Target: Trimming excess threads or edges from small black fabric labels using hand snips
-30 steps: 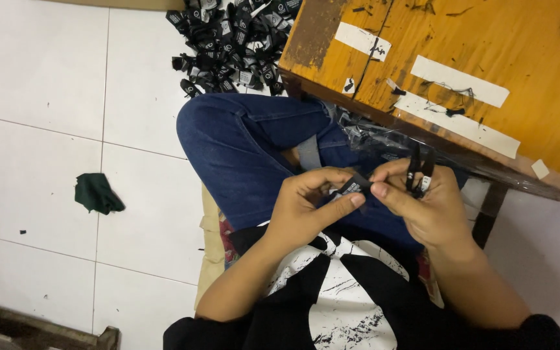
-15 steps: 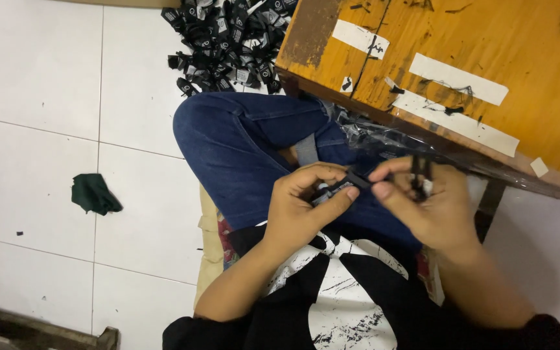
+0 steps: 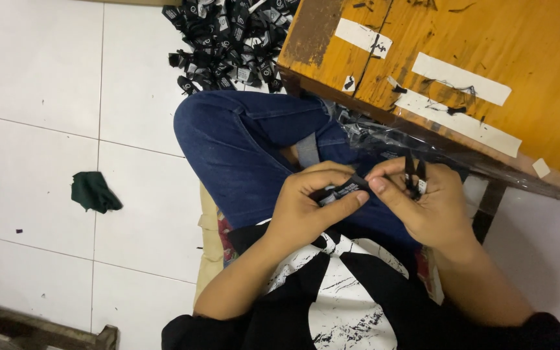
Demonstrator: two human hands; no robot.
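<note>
Your left hand [image 3: 306, 207] is curled around a small black label [image 3: 339, 192], thumb underneath and fingers folded over its top, holding it above your lap over the blue jeans [image 3: 254, 149]. Far to your left, the white tiled floor [image 3: 34, 78] lies open, with only a crumpled dark green cloth [image 3: 93, 192] on it, well apart from your knee. At the lower left corner a dark wooden edge [image 3: 40, 327] cuts across the floor. Ahead of your knee, a heap of black labels [image 3: 228, 39] sits on the tiles, its right side running up against the corner of the orange wooden surface [image 3: 539, 71]. Under your thigh a tan cushion [image 3: 210, 246] shows along its left edge.

Moving right, your right hand [image 3: 429, 207] meets the left one: its fingertips pinch the right end of the same label, and a pair of small black snips [image 3: 413, 176] stands upright in that hand, blades pointing away from you. Both hands are close under the near edge of the surface, where a sheet of clear plastic [image 3: 422, 149] hangs just beyond your knuckles, so there is little room ahead of them. On the surface lie strips of white tape [image 3: 461, 68] and loose black thread. A dark leg of the surface [image 3: 487, 207] stands just right of your right hand.
</note>
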